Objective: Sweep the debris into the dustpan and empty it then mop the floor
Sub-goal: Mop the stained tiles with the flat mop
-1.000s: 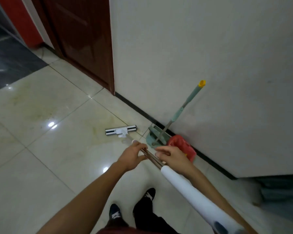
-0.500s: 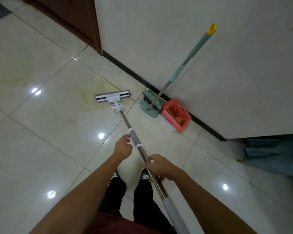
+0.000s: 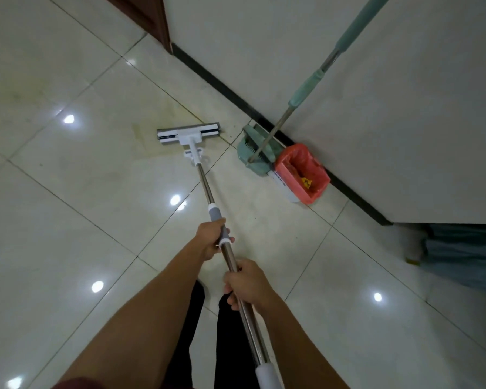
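Your left hand [image 3: 211,239] has slid down from the bare steel onto the grey sleeve of the mop [image 3: 205,189] pole, your right hand [image 3: 247,284] has dropped lower on the shaft, and the mop head [image 3: 188,133] now lies nearer the baseboard [image 3: 225,88].

Green dustpan [image 3: 257,153], red bin liner [image 3: 302,172], white-and-silver mop [image 3: 205,181], cream floor [image 3: 68,206].

Floor [image 3: 68,220]: glossy pale tile, smooth, lamp glints; yellowish smear by mop head [image 3: 188,134].
Mop head: white plastic, matt.
Mop pole [image 3: 205,186]: polished metal, shiny; grey matt sleeve nearer hands, white matt grip at near end.
Dustpan [image 3: 257,153], right of mop head: green plastic, dull.
Bin liner [image 3: 302,172] beside dustpan: thin red plastic, crinkled.
Wall [image 3: 376,108]: matt, pale.
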Demonstrator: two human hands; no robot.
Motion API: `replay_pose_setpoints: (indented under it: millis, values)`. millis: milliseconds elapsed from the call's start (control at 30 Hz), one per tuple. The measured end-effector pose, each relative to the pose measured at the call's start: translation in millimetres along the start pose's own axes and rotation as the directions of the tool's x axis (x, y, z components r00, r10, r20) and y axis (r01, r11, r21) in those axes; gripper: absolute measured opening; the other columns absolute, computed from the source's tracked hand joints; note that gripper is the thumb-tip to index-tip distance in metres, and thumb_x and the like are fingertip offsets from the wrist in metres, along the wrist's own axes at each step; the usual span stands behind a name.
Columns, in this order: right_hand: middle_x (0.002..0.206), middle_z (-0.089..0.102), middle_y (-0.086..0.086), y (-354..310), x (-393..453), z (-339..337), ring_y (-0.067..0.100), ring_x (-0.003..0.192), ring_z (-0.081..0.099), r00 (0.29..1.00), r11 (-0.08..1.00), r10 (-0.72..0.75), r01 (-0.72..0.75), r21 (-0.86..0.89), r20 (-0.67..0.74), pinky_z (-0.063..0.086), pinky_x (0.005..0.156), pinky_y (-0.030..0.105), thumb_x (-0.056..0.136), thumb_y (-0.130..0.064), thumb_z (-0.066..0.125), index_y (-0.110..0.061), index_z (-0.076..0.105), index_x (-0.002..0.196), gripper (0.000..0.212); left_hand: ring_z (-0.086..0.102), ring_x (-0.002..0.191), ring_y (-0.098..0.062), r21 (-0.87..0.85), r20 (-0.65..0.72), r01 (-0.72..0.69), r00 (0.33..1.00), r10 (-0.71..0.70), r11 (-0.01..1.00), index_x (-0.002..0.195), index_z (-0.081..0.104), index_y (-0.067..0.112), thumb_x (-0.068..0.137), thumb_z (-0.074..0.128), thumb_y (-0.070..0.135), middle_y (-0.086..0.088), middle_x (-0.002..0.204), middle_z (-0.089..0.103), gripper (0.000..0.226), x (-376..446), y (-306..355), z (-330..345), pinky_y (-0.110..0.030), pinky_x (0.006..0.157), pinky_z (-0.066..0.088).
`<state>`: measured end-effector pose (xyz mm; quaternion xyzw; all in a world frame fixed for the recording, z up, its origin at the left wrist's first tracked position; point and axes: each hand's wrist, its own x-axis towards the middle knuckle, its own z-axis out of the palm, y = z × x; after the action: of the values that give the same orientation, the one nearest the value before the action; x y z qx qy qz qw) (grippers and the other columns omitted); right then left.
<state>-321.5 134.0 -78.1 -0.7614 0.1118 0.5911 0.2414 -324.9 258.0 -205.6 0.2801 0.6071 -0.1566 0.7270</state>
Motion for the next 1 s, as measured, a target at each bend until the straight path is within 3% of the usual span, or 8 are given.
replay_pose_setpoints:
  millis: [100,167,267,367,600,700,1000]
  values:
    - [0.092,0.067,0.01,-14.5,6.0,-1.2,0.027,0.074,0.071,0.982,0.961,-0.113,0.07,-0.267,-0.148,0.063,0.069,0.04,0.085,-0.022,0.053,-0.014,0.054,0.102,0.019,0.058,0.062,-0.024,-0.066,-0.036,-0.03,0.999,0.027,0.997,0.109,0.054,0.003,0.099,0.062,0.021,-0.015,0.088,0.062,0.022,0.4,9.8,15.3,-0.036,0.058,0.054]
    - [0.095,0.063,0.005,-24.0,6.0,-2.6,0.026,0.079,0.069,0.955,0.901,-0.212,0.108,-0.42,-0.209,0.06,0.069,0.035,0.09,-0.021,0.055,-0.012,0.057,0.104,0.016,0.053,0.057,-0.022,-0.063,-0.095,-0.082,0.993,0.076,0.995,0.107,0.052,0.002,0.099,0.061,0.018,-0.013,0.079,0.057,0.02,-1.6,15.9,24.5,-0.032,0.05,0.05]
    - [0.097,0.061,0.005,-25.3,3.6,-7.6,0.023,0.081,0.065,0.946,0.85,-0.259,0.127,-0.511,-0.196,0.055,0.067,0.03,0.096,-0.016,0.057,-0.008,0.062,0.11,0.017,0.051,0.056,-0.022,-0.04,-0.126,-0.104,0.987,0.098,0.994,0.105,0.05,0.004,0.099,0.06,0.017,-0.012,0.077,0.055,0.018,-5.2,16.8,29.6,-0.029,0.043,0.046]
    - [0.103,0.065,0.008,-17.4,-3.5,-16.1,0.025,0.086,0.07,0.948,0.836,-0.263,0.13,-0.533,-0.181,0.061,0.075,0.036,0.094,-0.015,0.058,-0.008,0.062,0.111,0.018,0.053,0.057,-0.022,-0.037,-0.122,-0.09,0.989,0.085,0.995,0.099,0.051,0.004,0.099,0.062,0.016,-0.013,0.078,0.055,0.017,-15.8,10.2,32.3,-0.031,0.049,0.049]
    - [0.097,0.063,0.006,-5.3,-23.7,-28.5,0.026,0.082,0.068,0.933,0.736,-0.344,0.198,-0.648,-0.106,0.06,0.071,0.037,0.091,-0.015,0.056,-0.01,0.06,0.103,0.014,0.057,0.055,-0.022,-0.09,-0.148,-0.146,0.98,0.132,0.985,0.097,0.052,0.004,0.099,0.061,0.016,-0.011,0.077,0.057,0.015,-47.7,-5.1,30.3,-0.033,0.054,0.051]
    - [0.091,0.059,0.005,-5.5,-33.1,-21.2,0.025,0.079,0.064,0.918,0.659,-0.393,0.243,-0.712,-0.05,0.052,0.064,0.031,0.09,-0.014,0.056,-0.012,0.057,0.095,0.006,0.057,0.057,-0.021,-0.148,-0.177,-0.175,0.973,0.148,0.973,0.097,0.051,0.005,0.099,0.059,0.015,-0.011,0.079,0.058,0.013,-61.6,-10.3,14.6,-0.034,0.057,0.052]
    - [0.086,0.06,0.005,-17.6,-74.2,50.0,0.016,0.062,0.055,0.855,0.38,-0.477,0.411,-0.829,0.205,0.04,0.047,0.025,0.092,-0.013,0.055,-0.011,0.055,0.089,0.003,0.057,0.055,-0.021,-0.437,-0.326,-0.318,0.928,0.182,0.841,0.113,0.052,0.001,0.097,0.061,0.013,-0.012,0.081,0.058,0.022,-104.1,-39.7,-87.1,-0.031,0.05,0.053]
